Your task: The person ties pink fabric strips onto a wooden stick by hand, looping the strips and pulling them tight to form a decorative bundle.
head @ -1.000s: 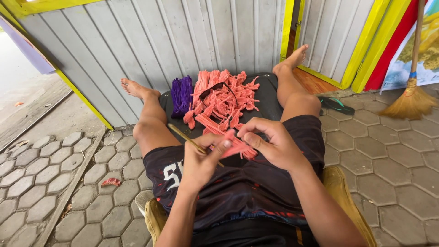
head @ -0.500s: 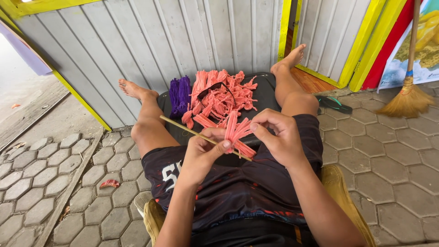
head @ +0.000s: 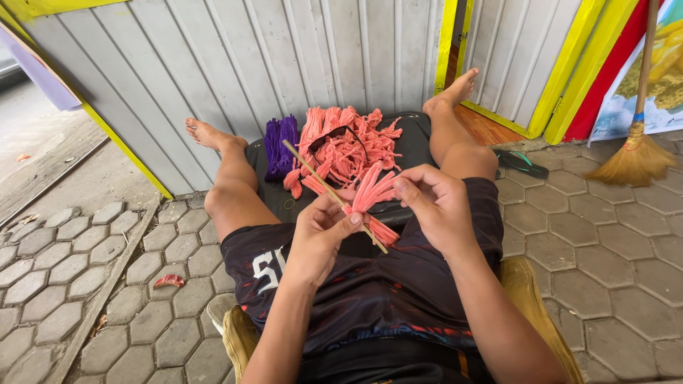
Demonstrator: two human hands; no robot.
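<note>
Since half a second ago we see the thin wooden stick (head: 313, 173) tilted steeper, its far tip now over the purple strip bundle (head: 280, 146). Our left hand (head: 321, 238) pinches the stick in a closed grip, while our right hand (head: 435, 206) grips the salmon-pink paper strip bunch (head: 371, 192) against it, above the lap.

Both forearms reach forward over the lap and the hands meet at the middle. The left hand (head: 321, 238) is curled, its fingers (head: 346, 220) pinched closed against the thumb. The right hand (head: 435, 206) is cupped, thumb forward, its fingers folded inward in a grip.
</note>
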